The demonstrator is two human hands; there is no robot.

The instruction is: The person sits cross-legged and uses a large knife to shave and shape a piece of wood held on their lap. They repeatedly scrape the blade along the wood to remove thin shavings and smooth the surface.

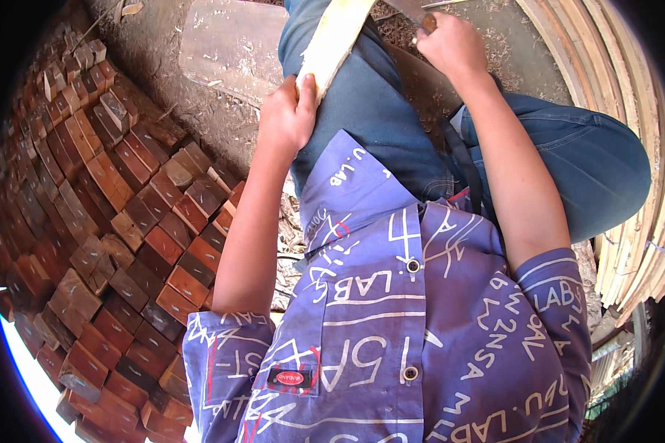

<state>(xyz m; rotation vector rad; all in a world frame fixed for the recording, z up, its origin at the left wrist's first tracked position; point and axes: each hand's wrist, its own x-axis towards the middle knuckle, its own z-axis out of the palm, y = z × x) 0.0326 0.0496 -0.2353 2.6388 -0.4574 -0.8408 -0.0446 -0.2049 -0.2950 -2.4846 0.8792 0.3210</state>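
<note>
Both hands are busy: your left hand [288, 118] clamps the pale wooden slat [334, 40] on your thigh, your right hand [451, 44] grips a blade handle [426, 21] (shavings suggest carving is underway, unfinished).

The pale wooden strip [334, 40] runs out past the top edge, its far end unseen. The tool in the right hand [451, 44] shows only a brown handle and a blade stub, cut off above. The left hand [288, 118] covers the strip's near end.
</note>
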